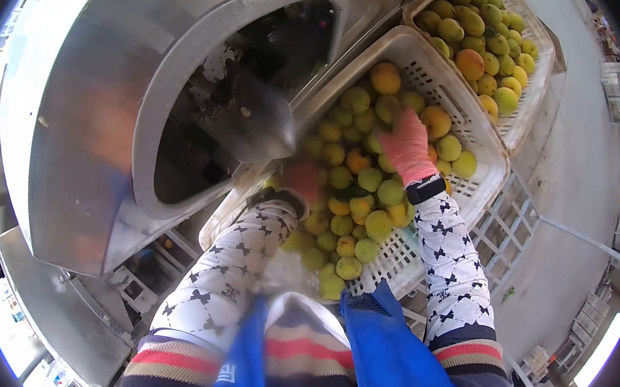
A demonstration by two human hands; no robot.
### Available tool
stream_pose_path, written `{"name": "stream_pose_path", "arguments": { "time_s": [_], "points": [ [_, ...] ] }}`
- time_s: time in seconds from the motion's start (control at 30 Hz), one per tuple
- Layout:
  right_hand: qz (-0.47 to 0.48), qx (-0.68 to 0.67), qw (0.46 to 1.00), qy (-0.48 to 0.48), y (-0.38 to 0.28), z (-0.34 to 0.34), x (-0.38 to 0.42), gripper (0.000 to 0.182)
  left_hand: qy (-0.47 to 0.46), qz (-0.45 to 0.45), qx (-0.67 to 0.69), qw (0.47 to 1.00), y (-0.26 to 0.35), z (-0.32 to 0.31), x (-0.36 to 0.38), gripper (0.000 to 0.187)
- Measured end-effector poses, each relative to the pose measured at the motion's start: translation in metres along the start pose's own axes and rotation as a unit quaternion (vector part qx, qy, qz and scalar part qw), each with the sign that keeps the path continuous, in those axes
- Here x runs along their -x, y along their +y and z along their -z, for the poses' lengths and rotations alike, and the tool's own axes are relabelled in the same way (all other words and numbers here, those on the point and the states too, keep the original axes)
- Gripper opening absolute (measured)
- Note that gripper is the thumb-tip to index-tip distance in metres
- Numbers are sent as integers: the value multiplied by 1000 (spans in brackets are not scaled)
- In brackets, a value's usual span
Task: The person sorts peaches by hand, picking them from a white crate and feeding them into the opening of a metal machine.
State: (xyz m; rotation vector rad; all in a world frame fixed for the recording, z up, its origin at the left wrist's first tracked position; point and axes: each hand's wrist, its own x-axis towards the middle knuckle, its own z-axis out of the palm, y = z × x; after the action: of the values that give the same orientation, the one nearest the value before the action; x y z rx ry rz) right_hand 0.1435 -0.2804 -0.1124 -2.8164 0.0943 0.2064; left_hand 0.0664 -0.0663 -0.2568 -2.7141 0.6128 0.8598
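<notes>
A white plastic crate [488,181] with slotted walls holds many round green and orange-yellow fruits [390,192]. My right hand [407,147], in a pink glove, reaches down among the fruits on the upper right side of the pile; its fingertips are bent against a greenish fruit [387,109], and whether it grips that fruit is unclear. My left hand [302,180], also gloved, is smeared by motion over the left side of the pile, near the machine's edge. Its fingers cannot be made out.
A large metal machine [87,122] with a framed dark opening [214,111] stands at the left, against the crate. Behind the crate at the upper right is a second crate [542,74] of similar fruits. A metal rack [502,225] stands at the right, above the grey floor [574,165].
</notes>
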Motion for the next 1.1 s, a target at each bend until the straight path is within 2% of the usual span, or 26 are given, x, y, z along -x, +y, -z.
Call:
{"name": "stream_pose_path", "arguments": {
  "time_s": [0.07, 0.1, 0.17, 0.27, 0.37, 0.43, 0.53, 0.63, 0.73, 0.77, 0.87, 0.9, 1.1],
  "points": [
    [63, -26, 997, -26, -23, -3, -15, 62, -15, -28, 37, 999, -5, -5, -1, 110],
    [78, 2, 997, 2, -23, -20, -25, 49, -25, -38, 33, 998, -6, -9, -2, 110],
    [110, 55, 990, 63, -20, -61, -43, 28, -50, -38, -67, 996, -1, 2, -4, 110],
    [28, -22, 994, -107, -44, -5, -38, 66, -38, -25, 22, 999, -4, -18, -15, 105],
    [63, -173, 983, -5, -40, 9, -10, 68, -6, -53, 80, 995, -9, -29, -19, 97],
    [174, -342, 919, 95, -42, 35, 14, 70, 6, -59, 116, 991, -14, -14, -13, 95],
    [172, -519, 833, 85, -95, 96, 50, 75, 9, -62, 135, 989, -16, -2, -8, 94],
    [231, -253, 924, 173, -142, 111, 54, 79, 15, -59, 140, 988, -19, 1, -9, 94],
    [213, -173, 953, 128, -165, 100, 57, 78, 17, -55, 145, 988, -17, 2, -5, 93],
    [258, -168, 946, 99, -168, 99, 59, 81, 18, -53, 147, 988, -18, 2, -5, 93],
    [272, -212, 933, 102, -169, 87, 63, 78, 25, -48, 156, 986, -18, 4, -4, 92],
    [246, -217, 940, 93, -170, 86, 64, 78, 30, -45, 159, 986, -18, 5, -5, 92],
    [236, -165, 952, 100, -182, 93, 61, 71, 72, -35, 175, 981, -20, 8, -14, 91]
  ]
}}
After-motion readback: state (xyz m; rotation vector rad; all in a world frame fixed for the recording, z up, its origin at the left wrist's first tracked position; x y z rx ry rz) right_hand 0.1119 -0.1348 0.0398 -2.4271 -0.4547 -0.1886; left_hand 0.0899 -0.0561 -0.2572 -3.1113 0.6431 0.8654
